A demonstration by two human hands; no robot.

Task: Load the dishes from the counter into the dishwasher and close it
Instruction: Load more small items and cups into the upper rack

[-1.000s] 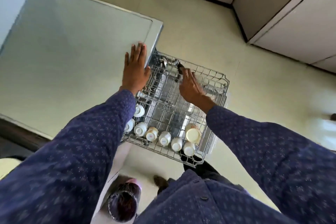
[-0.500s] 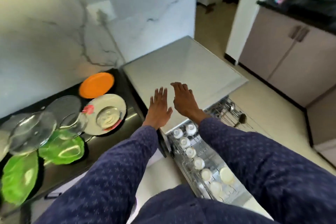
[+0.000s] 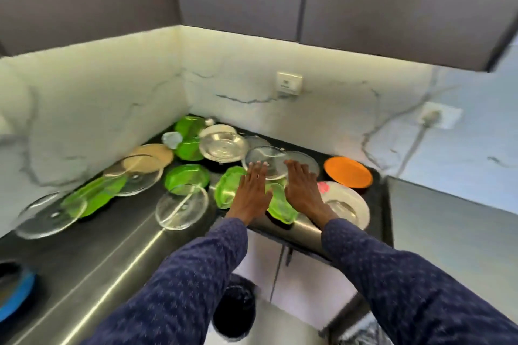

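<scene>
While green plates (image 3: 186, 179) crowd the counter (image 3: 117, 244), both hands' fingers (image 3: 256, 173) hover flat, holding nothing

A home kitchen: dark counter (image 3: 84, 255) strewn with dishes, marble backsplash (image 3: 112, 98), wall cabinets (image 3: 364, 0).

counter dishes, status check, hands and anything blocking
Left hand and right hand open, holding nothing, above the green plates. Dishes crowd the counter, overlapping. Dishwasher out of view.

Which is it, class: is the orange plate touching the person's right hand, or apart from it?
Apart. The head view shows the orange plate beyond the right hand, with dark counter plainly between them.
</scene>
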